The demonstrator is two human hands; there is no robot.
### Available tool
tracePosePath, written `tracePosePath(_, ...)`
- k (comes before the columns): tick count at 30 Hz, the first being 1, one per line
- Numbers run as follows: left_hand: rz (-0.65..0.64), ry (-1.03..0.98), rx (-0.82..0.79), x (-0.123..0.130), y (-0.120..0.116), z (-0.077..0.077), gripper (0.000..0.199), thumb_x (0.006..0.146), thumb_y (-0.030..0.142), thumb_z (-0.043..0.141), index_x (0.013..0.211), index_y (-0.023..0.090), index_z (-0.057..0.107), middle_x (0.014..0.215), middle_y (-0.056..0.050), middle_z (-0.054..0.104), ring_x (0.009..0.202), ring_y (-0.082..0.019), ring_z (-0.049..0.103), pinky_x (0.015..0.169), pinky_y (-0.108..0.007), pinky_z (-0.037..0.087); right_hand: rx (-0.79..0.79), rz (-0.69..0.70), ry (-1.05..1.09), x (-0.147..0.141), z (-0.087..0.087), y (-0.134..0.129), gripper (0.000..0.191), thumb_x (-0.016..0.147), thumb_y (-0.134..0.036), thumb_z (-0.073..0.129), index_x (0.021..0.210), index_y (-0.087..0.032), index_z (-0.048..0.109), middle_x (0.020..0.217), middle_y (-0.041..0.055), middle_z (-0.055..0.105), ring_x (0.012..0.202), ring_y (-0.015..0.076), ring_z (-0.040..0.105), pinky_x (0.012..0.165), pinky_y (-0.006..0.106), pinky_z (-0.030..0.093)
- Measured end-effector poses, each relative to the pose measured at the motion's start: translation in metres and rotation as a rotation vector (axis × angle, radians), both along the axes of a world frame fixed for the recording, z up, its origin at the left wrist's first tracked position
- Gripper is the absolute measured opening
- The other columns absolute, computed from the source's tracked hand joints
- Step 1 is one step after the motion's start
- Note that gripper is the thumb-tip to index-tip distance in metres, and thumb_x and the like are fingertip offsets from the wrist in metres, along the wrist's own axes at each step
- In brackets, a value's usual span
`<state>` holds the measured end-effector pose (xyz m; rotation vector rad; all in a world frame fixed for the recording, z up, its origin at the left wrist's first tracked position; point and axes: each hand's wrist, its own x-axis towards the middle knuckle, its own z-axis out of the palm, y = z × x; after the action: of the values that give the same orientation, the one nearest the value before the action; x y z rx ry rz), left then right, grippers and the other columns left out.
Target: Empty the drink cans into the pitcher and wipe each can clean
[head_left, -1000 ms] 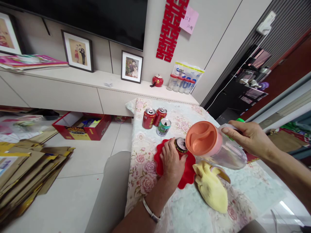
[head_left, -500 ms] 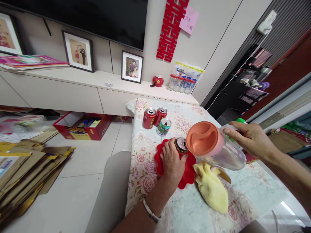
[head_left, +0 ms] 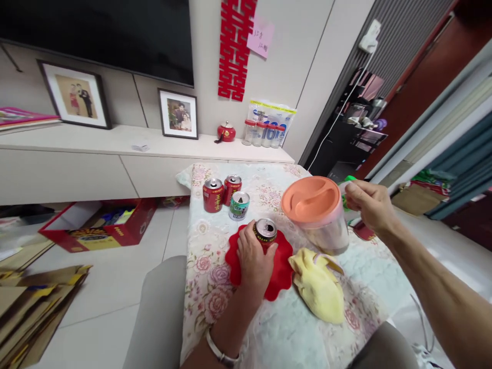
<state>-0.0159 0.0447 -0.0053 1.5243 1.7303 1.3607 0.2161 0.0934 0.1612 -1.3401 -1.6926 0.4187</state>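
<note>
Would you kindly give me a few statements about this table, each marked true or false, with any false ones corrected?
1. The left hand holds the dark-banded can. True.
2. The right hand holds the yellow cloth. False: the right hand holds the pitcher; the yellow cloth lies on the floral tablecloth.
3. Two red cans stand near the green can. True.
4. The pitcher has a blue lid. False: its lid is orange.
</note>
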Motion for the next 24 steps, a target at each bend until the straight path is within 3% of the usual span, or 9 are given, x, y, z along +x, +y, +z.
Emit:
tracePosePath(7,0.012,0.012,0.093,-0.001,0.005,-0.01,0.064,0.08,0.013,0.072,0.136,0.017,0.042,0.132,-0.017,0.056,0.131,-0.036,0.054,0.107,-0.057,0.047,0.108,-0.113,0.414,0.012,-0.012,0.014,0.06,0.077,-0.069,0.07,0.052,-0.025,0.038,0.049,-0.008,0.023,0.046,0.0088,0.021,0.046,0.03,0.019)
tracePosePath(16,0.008,-0.034,0.092,-0.002,0.004,-0.013,0.062,0.08,0.012,0.069,0.136,0.018,0.043,0.132,-0.016,0.057,0.129,-0.034,0.055,0.11,-0.055,0.046,0.174,-0.211,0.69,0.004,-0.058,0.038,0.057,0.071,-0.07,0.073,0.056,-0.025,0.041,0.049,-0.0071,0.037,0.041,0.0079,0.025,0.039,0.027,0.021)
tracePosePath(24,0.003,-0.067,0.108,-0.002,0.007,-0.018,0.065,0.078,0.012,0.07,0.136,0.019,0.043,0.133,-0.014,0.057,0.13,-0.034,0.056,0.112,-0.056,0.045,0.215,-0.231,0.819,-0.001,-0.094,0.041,0.06,0.071,-0.07,0.075,0.056,-0.024,0.039,0.048,-0.0103,0.031,0.04,0.0054,0.023,0.037,0.023,0.018)
